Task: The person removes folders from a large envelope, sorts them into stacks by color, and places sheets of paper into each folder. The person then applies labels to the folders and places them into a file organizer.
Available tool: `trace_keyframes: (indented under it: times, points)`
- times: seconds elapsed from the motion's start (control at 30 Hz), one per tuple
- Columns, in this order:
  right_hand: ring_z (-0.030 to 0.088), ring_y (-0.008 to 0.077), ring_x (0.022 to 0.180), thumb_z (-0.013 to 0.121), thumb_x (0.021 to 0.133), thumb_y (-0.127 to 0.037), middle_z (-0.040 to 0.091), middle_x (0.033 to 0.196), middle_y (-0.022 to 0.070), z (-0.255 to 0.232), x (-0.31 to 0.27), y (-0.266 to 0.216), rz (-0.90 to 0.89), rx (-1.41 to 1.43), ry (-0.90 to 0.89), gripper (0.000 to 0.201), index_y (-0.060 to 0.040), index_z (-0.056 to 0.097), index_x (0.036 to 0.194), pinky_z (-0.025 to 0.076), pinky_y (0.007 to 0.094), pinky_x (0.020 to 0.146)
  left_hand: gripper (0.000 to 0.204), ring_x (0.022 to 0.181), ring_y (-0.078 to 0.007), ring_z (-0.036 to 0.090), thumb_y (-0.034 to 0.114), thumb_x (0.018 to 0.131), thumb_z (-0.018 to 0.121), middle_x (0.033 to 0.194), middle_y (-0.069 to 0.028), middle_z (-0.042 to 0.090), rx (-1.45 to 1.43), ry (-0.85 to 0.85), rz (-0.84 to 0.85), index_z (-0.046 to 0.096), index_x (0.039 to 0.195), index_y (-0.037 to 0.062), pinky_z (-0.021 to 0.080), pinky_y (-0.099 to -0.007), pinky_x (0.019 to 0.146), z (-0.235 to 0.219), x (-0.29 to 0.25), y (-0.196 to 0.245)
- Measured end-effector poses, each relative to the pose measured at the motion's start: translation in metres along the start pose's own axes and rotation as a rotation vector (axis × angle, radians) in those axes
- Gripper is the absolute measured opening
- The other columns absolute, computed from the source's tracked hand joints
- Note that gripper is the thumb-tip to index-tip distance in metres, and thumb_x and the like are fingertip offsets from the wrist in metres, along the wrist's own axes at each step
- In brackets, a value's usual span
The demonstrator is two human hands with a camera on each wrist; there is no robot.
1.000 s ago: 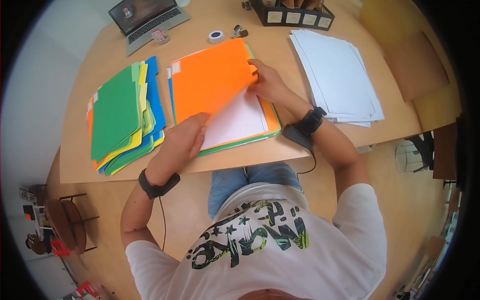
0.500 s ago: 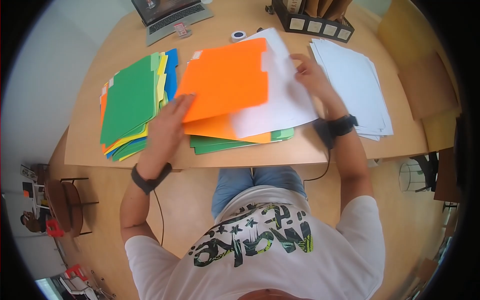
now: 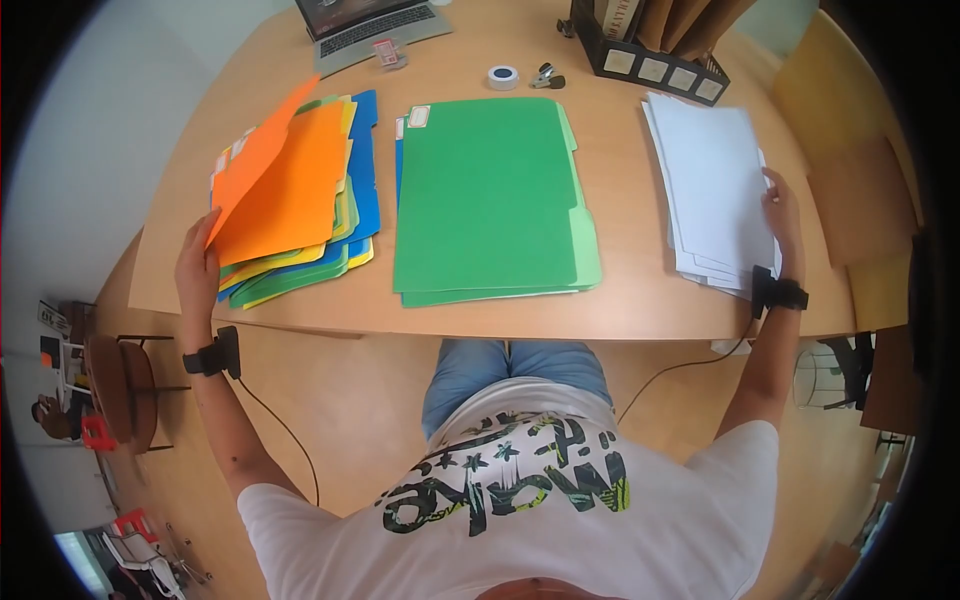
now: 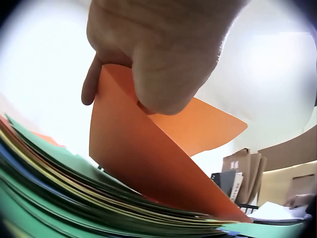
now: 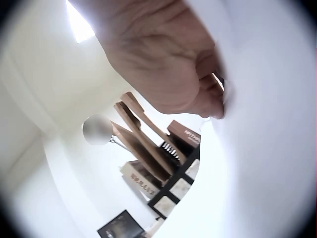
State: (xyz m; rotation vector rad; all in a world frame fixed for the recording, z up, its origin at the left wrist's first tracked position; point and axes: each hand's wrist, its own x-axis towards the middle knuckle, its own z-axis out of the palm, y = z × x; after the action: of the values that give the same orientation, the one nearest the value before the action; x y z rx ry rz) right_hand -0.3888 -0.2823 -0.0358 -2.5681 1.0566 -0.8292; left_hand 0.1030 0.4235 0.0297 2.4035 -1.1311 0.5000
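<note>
Orange folder: we've got the orange folder (image 3: 290,190) at nine o'clock from the central green folder (image 3: 485,195), its upper flap raised and tilted above a mixed folder stack (image 3: 362,190) of green, yellow and blue.
Left hand: here's our left hand (image 3: 198,262) at the flap's seven o'clock corner, pinching it between thumb and fingers.
Right hand: over at three o'clock, our right hand (image 3: 782,215) pinches the right edge of the white sheets (image 3: 705,170), fingertips closed on the paper.
Green folder: lying flat on the surface (image 3: 630,300), other folders peeking out beneath, a blue edge showing at nine o'clock.
Twelve o'clock: a tape roll (image 3: 502,77), and just beside it a small dark-and-silver tool (image 3: 547,77) we can't name for sure.
Eleven o'clock: an open laptop (image 3: 380,38), its screen cut off by the view.
One o'clock: a black desk organizer (image 3: 652,72) with pale labels, brown folders upright inside.
</note>
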Motion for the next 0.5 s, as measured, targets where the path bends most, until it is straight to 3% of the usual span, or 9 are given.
trace_keyframes:
  times: [0.1, 0.17, 0.27, 0.33, 0.37, 0.47, 0.5]
  points:
    - [0.055, 0.0203, 0.071, 0.054, 0.080, 0.003, 0.054, 0.077, 0.0085, 0.002, -0.008, 0.009, 0.057, -0.124, -0.074, 0.046, -0.0122, 0.057, 0.124, 0.047, 0.0328, 0.068, 0.056, 0.117, -0.0310, 0.053, -0.011, 0.076, 0.038, 0.127, -0.0145, 0.055, 0.037, -0.184, 0.005, 0.054, 0.127, 0.0082, 0.043, -0.0352, 0.097, 0.009, -0.011, -0.041]
    - [0.057, 0.0232, 0.076, 0.054, 0.080, 0.003, 0.056, 0.082, 0.0105, 0.004, -0.013, 0.006, 0.098, -0.178, -0.120, 0.045, -0.0117, 0.057, 0.123, 0.048, 0.0344, 0.072, 0.055, 0.119, -0.0336, 0.050, -0.009, 0.076, 0.039, 0.128, -0.0169, 0.054, 0.065, -0.281, 0.005, 0.054, 0.126, 0.0064, 0.041, -0.0364, 0.099, 0.013, -0.015, -0.046]
    - [0.058, 0.0260, 0.081, 0.056, 0.081, 0.001, 0.057, 0.090, 0.0124, 0.003, -0.016, 0.001, 0.029, -0.198, -0.122, 0.043, -0.0099, 0.057, 0.122, 0.048, 0.0354, 0.078, 0.054, 0.121, -0.0364, 0.048, -0.007, 0.075, 0.042, 0.130, -0.0195, 0.051, 0.110, -0.335, -0.031, 0.052, 0.127, 0.0046, 0.039, -0.0380, 0.103, 0.017, -0.017, -0.046]
    - [0.058, 0.0271, 0.084, 0.058, 0.081, -0.002, 0.058, 0.093, 0.0130, -0.006, -0.019, -0.003, -0.081, -0.370, -0.039, 0.041, -0.0094, 0.057, 0.122, 0.048, 0.0354, 0.080, 0.055, 0.123, -0.0368, 0.046, -0.004, 0.075, 0.044, 0.132, -0.0203, 0.049, 0.172, -0.344, -0.062, 0.050, 0.129, 0.0045, 0.037, -0.0392, 0.105, 0.020, -0.014, -0.040]
    - [0.058, 0.0277, 0.085, 0.059, 0.082, -0.004, 0.058, 0.094, 0.0133, -0.012, -0.019, -0.009, -0.135, -0.458, 0.002, 0.040, -0.0091, 0.057, 0.122, 0.048, 0.0354, 0.081, 0.056, 0.124, -0.0365, 0.045, -0.003, 0.076, 0.046, 0.133, -0.0198, 0.048, 0.110, -0.317, 0.007, 0.049, 0.131, 0.0051, 0.036, -0.0399, 0.105, 0.020, -0.011, -0.022]
    - [0.060, 0.0241, 0.089, 0.060, 0.086, -0.010, 0.060, 0.098, 0.0116, -0.029, -0.015, -0.076, -0.100, -0.154, -0.012, 0.035, -0.0055, 0.058, 0.120, 0.048, 0.0327, 0.081, 0.057, 0.127, -0.0354, 0.042, 0.004, 0.079, 0.053, 0.137, -0.0178, 0.046, -0.074, -0.294, 0.152, 0.044, 0.135, 0.0068, 0.034, -0.0418, 0.107, 0.020, 0.002, 0.073]
    - [0.060, 0.0210, 0.090, 0.060, 0.088, -0.012, 0.062, 0.100, 0.0101, -0.032, -0.013, -0.102, -0.097, 0.043, -0.109, 0.032, -0.0042, 0.059, 0.119, 0.048, 0.0314, 0.081, 0.058, 0.128, -0.0350, 0.041, 0.008, 0.080, 0.057, 0.138, -0.0170, 0.045, -0.131, -0.326, 0.160, 0.043, 0.136, 0.0074, 0.034, -0.0422, 0.107, 0.025, 0.004, 0.099]
